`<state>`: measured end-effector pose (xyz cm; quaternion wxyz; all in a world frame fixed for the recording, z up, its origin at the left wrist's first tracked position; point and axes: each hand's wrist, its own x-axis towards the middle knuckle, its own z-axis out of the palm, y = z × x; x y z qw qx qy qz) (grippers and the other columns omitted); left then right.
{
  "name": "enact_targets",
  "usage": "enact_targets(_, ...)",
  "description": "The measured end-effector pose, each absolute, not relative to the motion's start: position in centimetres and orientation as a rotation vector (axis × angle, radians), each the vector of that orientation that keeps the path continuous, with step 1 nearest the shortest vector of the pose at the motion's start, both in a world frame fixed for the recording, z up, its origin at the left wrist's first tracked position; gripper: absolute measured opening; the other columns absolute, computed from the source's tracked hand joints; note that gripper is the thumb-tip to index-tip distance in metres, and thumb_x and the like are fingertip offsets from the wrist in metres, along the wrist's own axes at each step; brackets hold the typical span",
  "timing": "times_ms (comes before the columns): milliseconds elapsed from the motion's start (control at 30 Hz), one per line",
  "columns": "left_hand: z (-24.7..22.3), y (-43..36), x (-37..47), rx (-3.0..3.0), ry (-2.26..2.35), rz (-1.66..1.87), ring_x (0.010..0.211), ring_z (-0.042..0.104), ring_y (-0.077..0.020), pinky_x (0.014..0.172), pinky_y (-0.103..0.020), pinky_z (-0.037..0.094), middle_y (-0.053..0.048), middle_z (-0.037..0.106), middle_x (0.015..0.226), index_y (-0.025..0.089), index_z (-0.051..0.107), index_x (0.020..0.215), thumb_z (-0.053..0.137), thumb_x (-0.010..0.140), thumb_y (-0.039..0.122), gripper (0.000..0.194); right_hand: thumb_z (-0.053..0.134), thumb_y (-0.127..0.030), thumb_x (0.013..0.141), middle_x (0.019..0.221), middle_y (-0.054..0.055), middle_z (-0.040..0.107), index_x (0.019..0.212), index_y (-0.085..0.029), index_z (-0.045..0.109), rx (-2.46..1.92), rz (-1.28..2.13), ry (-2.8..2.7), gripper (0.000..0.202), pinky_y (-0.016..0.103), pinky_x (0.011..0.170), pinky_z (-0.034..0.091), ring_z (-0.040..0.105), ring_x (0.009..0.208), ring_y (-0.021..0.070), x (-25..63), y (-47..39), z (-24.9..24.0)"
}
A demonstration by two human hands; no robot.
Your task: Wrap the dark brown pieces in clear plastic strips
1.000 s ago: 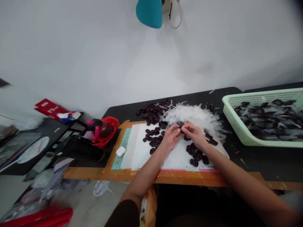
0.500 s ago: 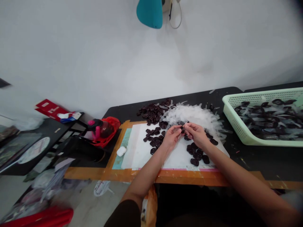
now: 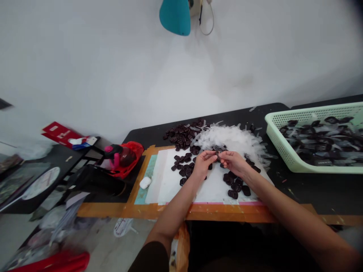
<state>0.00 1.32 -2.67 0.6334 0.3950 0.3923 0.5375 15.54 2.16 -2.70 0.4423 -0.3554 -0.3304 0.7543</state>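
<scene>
Slight shift at the fingertips: the right hand (image 3: 235,163) sits a touch lower than half a second ago, its fingers looser in their curl, while the left hand (image 3: 203,164) has hardly budged. Biggest first, then: the table (image 3: 302,189) runs beneath it all, with the basket (image 3: 279,145) well off to the right, full of dark and clear bits, clear of the elbows for now. Next comes the pile (image 3: 235,136) of pale strips, just beyond the fingertips; a forward nudge of the knuckles could slide it over the work. Left of that, the dark heap (image 3: 181,136), out of harm's way. Nearer, loose pieces (image 3: 236,186) lie on the sheet (image 3: 168,189) by the right wrist, and a dragging forearm might scatter them. And the smallest, the piece (image 3: 217,154) — right between the two hands, apparently pinched by thumb and finger of each, just above the sheet. So small and so covered that uneven pressure could well flip it loose. What the hidden side looks like, I can't tell.
</scene>
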Motion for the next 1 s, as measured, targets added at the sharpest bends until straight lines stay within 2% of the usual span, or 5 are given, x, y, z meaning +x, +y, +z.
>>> enact_targets(233,-2.48,1.22,-0.20,1.115,0.929,1.236,0.085,0.066,-0.0162,0.088,-0.035,0.049,-0.005,0.072,0.090,0.016,0.068,0.082,0.081,0.062,0.032,0.029,0.081,-0.032,0.063,0.055,-0.002,0.056,0.068,-0.014,0.064,-0.845,1.908,-0.837,0.026,0.018,0.043,0.036,0.044,0.044,0.0044,15.63,2.11,-2.76)
enact_targets(467,-2.59,1.40,-0.40,1.152,0.884,1.289,0.088,0.066,-0.0155,0.093,-0.035,0.047,-0.006,0.072,0.095,0.016,0.068,0.083,0.078,0.067,0.029,0.023,0.078,-0.034,0.068,0.062,-0.002,0.054,0.069,-0.014,0.061,-0.730,1.928,-0.834,0.026,0.018,0.047,0.038,0.043,0.049,0.0041,15.28,1.82,-2.82)
enact_targets(600,-2.78,1.50,-0.37,1.163,0.890,1.274,0.089,0.066,-0.0162,0.093,-0.036,0.047,-0.006,0.072,0.095,0.016,0.068,0.084,0.078,0.067,0.030,0.024,0.079,-0.034,0.065,0.061,-0.002,0.054,0.074,-0.015,0.062,-0.802,1.837,-0.786,0.027,0.019,0.045,0.036,0.041,0.047,0.0043,15.19,1.88,-2.93)
enact_targets(733,-2.82,1.48,-0.27,1.169,0.899,1.261,0.089,0.067,-0.0171,0.092,-0.036,0.048,-0.006,0.072,0.093,0.015,0.068,0.085,0.078,0.066,0.033,0.027,0.080,-0.033,0.063,0.057,-0.002,0.053,0.068,-0.014,0.060,-0.838,1.842,-0.827,0.028,0.019,0.043,0.034,0.040,0.045,0.0045,15.14,1.98,-3.14)
enact_targets(1000,-2.82,1.44,-0.17,1.164,0.885,1.260,0.091,0.066,-0.0176,0.091,-0.036,0.047,-0.007,0.072,0.098,0.015,0.063,0.078,0.080,0.064,0.033,0.028,0.080,-0.034,0.064,0.060,-0.002,0.054,0.077,-0.015,0.064,-0.812,1.787,-0.768,0.029,0.018,0.044,0.038,0.041,0.046,0.0039,15.09,2.04,-3.15)
